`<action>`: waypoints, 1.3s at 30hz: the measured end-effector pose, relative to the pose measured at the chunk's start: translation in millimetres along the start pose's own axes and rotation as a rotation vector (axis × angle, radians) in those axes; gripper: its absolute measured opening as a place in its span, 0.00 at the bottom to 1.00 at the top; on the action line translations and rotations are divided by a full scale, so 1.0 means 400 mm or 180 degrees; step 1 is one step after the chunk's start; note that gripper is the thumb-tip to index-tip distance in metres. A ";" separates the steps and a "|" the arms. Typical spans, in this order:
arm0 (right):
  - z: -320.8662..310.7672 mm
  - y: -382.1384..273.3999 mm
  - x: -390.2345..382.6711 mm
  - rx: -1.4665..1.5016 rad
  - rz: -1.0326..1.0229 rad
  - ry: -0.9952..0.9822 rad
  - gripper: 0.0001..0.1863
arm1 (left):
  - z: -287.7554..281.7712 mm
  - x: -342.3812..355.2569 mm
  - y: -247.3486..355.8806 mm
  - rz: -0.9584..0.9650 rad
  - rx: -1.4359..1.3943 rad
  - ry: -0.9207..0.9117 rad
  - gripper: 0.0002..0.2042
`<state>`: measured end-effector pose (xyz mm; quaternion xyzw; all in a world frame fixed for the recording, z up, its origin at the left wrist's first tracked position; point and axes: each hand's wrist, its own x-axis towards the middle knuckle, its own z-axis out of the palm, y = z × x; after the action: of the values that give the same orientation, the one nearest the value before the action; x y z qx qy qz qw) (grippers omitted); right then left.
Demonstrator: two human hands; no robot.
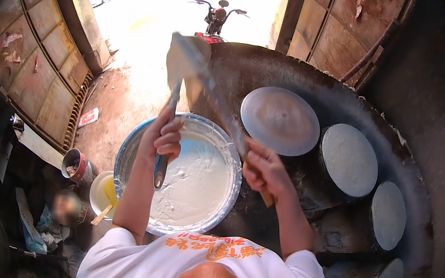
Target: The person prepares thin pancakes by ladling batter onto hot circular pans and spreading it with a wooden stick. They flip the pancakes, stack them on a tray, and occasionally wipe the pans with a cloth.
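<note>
My left hand [163,137] is closed round the handle of a broad-headed spatula [173,98], held upright above the far rim of a tub. Pale batter seems to coat its head, which is blurred. In my right hand [263,170] is a long metal scraper [219,101] with a wooden handle. It slants up to the left and crosses the spatula's head; whether they touch I cannot tell. Below my hands stands the wide blue-rimmed tub [231,197], holding white batter [193,183].
A dark curved stove counter [233,61] on the right bears a domed metal lid [280,121] and several round pale-topped griddles [349,159]. Left of the tub are a small bucket [95,192] with a yellow-and-wood tool and a tin [75,165]. A motorbike [215,21] stands beyond.
</note>
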<state>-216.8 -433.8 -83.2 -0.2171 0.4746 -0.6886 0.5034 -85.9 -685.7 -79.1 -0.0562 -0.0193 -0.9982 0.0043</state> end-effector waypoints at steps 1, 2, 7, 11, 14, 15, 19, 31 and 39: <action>0.014 -0.045 0.012 0.0057 -0.0232 -0.0062 0.23 | 0.048 0.017 0.005 0.0061 0.0312 -0.0274 0.13; 0.022 -0.087 0.027 0.0087 -0.0503 -0.0133 0.23 | 0.089 0.044 0.013 0.0115 0.0646 -0.0590 0.16; 0.012 0.004 0.038 0.0268 -0.0241 -0.0121 0.24 | 0.060 0.033 0.035 -0.0226 0.0111 -0.0652 0.14; -0.003 0.130 0.054 -0.0042 0.0342 0.0221 0.20 | -0.062 0.029 0.055 -0.0590 -0.1501 0.0462 0.18; -0.014 0.173 0.013 0.0012 0.0449 0.0268 0.24 | -0.121 -0.061 0.059 -0.0838 -0.1448 0.0298 0.18; -0.023 0.189 -0.014 0.0188 0.0455 0.0225 0.24 | -0.132 -0.095 0.054 -0.0602 -0.1118 0.0334 0.19; -0.030 0.295 0.014 0.0362 0.0515 0.0299 0.22 | -0.228 -0.100 0.046 -0.0406 -0.0935 0.0721 0.20; -0.243 0.042 0.045 -0.1111 -0.1563 0.1799 0.19 | -0.085 0.397 -0.237 -0.1559 -0.0946 0.0024 0.17; -0.504 0.403 -0.280 -0.2002 -0.1174 0.2900 0.24 | -0.188 0.640 -0.391 -0.1910 -0.1181 0.0105 0.20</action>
<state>-250.3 -252.2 -295.7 -0.1171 0.7793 -0.6149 0.0316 -350.3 -534.1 -131.1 -0.0318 0.1468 -0.9423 -0.2993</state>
